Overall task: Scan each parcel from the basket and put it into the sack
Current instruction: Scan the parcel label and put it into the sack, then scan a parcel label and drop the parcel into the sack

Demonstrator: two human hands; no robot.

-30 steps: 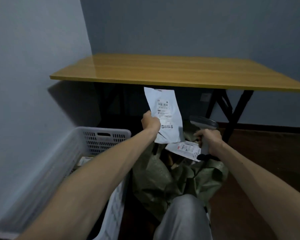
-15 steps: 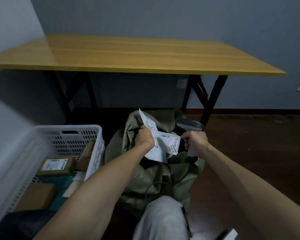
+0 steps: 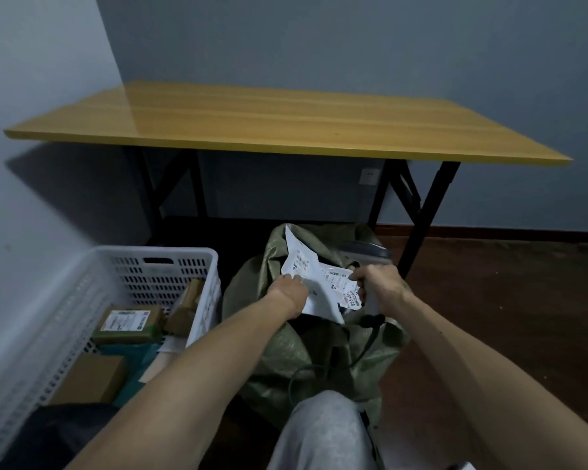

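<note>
At the sack mouth, the left hand pinches a white parcel; the right hand grips the scanner. Boxes left in the basket: task unfinished.

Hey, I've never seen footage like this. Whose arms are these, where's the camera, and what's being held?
No machine here: the camera sits on a person's head, looking forward and down, so both arms are theirs. The left hand holds a white parcel over the open green sack on the floor. The right hand grips a handheld scanner with a cable. A second labelled parcel lies at the sack's mouth. On the left, a white basket holds cardboard boxes. Behind stands a wooden table; the grey shape below is the person's knee.
</note>
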